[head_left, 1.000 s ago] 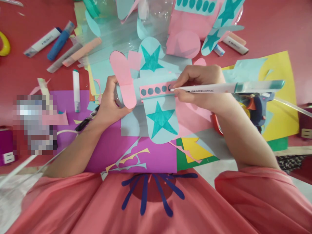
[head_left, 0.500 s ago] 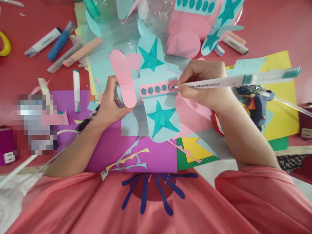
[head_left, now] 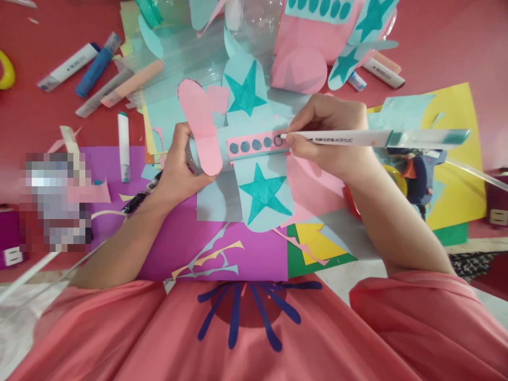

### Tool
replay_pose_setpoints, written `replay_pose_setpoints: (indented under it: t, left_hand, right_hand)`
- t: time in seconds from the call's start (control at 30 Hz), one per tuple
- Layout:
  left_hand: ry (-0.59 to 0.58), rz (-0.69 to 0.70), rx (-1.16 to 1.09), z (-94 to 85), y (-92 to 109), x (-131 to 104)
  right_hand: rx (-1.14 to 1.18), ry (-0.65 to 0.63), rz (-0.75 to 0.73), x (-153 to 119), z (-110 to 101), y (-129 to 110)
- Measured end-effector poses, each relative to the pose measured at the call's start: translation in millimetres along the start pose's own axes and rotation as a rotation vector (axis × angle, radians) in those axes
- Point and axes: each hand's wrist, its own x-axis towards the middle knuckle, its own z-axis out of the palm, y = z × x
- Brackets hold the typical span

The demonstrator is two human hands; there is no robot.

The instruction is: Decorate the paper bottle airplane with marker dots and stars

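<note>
My left hand is wrapped round the left end of a paper-covered bottle craft, beside an upright pink paper piece. Light blue flaps with teal stars stick out above and below it. Across its middle runs a pink strip with several filled teal dots and one circle in outline at the right end. Pinched in my right hand is a white marker with a teal end. Its tip touches the strip at the outlined circle.
Several markers lie at the left. Behind stands another pink craft with teal dots and stars. A dark blue glue gun rests on yellow paper at the right. Paper scraps lie on purple paper in front.
The outlined circle has gone from a partial curve to a nearly closed ring. The marker's back end has swung down and toward the left. My left hand holds the craft as before.
</note>
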Motion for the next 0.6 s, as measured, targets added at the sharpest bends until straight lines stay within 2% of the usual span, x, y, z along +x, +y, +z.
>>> replay_pose_setpoints:
  t: [0.17,0.43,0.6]
  left_hand:
    - [-0.024,0.007,0.007,-1.6,-0.2,0.2]
    - [0.007,-0.011,-0.017,3.2,0.7,0.1]
    - [0.03,-0.05,-0.048,4.7,0.1,-1.0]
  right_hand:
    - [-0.027,-0.013,0.021,-1.6,-1.2,0.4]
    - [0.008,-0.116,0.041,1.3,-6.9,-5.5]
    - [-0.017,-0.088,0.088,2.1,-7.4,-5.2]
